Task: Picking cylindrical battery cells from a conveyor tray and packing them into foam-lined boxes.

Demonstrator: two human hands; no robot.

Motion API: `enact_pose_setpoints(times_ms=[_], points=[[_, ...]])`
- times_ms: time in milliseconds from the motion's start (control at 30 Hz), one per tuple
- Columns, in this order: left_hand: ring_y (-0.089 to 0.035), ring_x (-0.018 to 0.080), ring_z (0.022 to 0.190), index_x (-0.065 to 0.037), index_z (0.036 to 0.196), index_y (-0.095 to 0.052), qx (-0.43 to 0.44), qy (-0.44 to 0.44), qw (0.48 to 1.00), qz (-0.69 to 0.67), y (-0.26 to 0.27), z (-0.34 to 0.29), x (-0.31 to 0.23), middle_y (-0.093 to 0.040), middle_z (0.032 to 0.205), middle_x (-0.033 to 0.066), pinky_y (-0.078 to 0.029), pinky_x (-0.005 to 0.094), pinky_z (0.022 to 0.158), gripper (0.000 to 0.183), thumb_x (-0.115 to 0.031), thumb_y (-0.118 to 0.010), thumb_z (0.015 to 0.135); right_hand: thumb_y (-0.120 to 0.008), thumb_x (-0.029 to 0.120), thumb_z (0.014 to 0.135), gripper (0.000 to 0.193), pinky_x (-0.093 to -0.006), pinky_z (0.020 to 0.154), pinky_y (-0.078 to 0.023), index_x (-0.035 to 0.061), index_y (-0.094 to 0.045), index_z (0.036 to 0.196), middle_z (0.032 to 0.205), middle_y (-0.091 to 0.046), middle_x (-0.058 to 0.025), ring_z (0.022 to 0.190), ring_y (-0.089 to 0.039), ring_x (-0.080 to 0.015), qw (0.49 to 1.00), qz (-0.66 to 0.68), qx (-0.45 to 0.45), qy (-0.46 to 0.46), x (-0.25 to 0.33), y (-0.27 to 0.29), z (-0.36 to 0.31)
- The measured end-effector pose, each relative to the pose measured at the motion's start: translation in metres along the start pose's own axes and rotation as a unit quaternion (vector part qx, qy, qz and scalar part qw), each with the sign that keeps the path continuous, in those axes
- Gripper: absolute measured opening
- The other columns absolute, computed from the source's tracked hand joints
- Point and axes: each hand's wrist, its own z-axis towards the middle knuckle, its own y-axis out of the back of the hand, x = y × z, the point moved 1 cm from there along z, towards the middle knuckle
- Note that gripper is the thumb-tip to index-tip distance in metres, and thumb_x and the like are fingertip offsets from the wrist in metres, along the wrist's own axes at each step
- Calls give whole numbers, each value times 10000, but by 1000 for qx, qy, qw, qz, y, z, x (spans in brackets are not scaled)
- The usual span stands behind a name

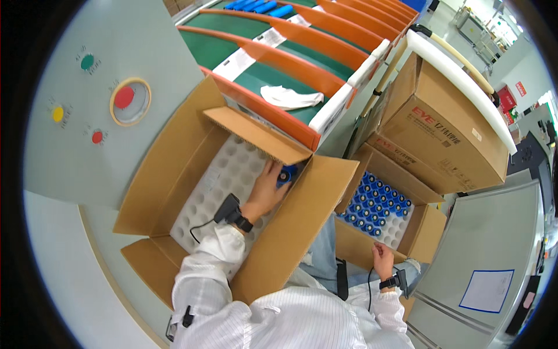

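Observation:
In the left open cardboard box (299, 224), a white foam tray (218, 183) with round pockets lies inside. My left hand (266, 191) reaches to its far right corner, thumb and fingers closed around a blue cylindrical battery cell (285, 174). More blue shows just beside that cell, partly covered by the hand and the box wall. My right hand (383, 260) is at the near edge of a second cardboard box (361, 241), its fingers curled against the rim. Rows of blue battery cells (369, 203) stand upright in this box's white tray (394, 230), with bare pockets at its right.
Beyond the left box is a rack with orange dividers (343, 52) and green lanes, holding several blue cells (256, 6) and a white cloth (290, 98). A grey panel with buttons (124, 97) stands left. Large stacked cartons (442, 122) on a trolley stand right, near a grey cabinet (482, 244).

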Motion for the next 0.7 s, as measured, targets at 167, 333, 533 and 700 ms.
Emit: enact_pose_setpoints(times_ms=[167, 333, 533, 700], points=[[-486, 380, 1179, -99, 1347, -492, 54, -76, 996, 4, -6, -8, 5, -491, 1342, 162, -398, 424, 1007, 564, -11, -606, 802, -624, 133, 893, 240, -295, 690, -527, -32, -652, 1065, 837, -700, -118, 748, -671, -170, 1000, -14, -4, 3, -22, -11, -4], [-425, 405, 1246, -110, 1405, -443, 46, -107, 988, 105, -7, -6, -2, -450, 1358, 212, -388, 419, 1028, 579, -58, -595, 850, -637, 136, 872, 235, -318, 696, -534, -27, -659, 1040, 850, -702, -150, 755, -684, -213, 1000, 2, -18, -6, -21, -7, -8], [-301, 414, 1358, -132, 1471, -341, 95, -137, 970, 179, -7, -15, 20, -350, 1464, 217, -342, 459, 1076, 624, -198, -580, 898, -648, 166, 860, 259, -350, 711, -540, -27, -664, 1031, 871, -706, -174, 779, -697, -269, 1000, 9, -14, -8, -30, -8, -8], [-273, 385, 1395, -95, 1460, -346, 208, -66, 941, 257, 4, -8, 14, -283, 1512, 220, -348, 447, 1079, 625, -281, -559, 902, -648, 206, 856, 285, -365, 719, -541, -25, -667, 1023, 869, -706, -178, 789, -697, -291, 1000, 27, -10, -6, -42, -12, -5]])
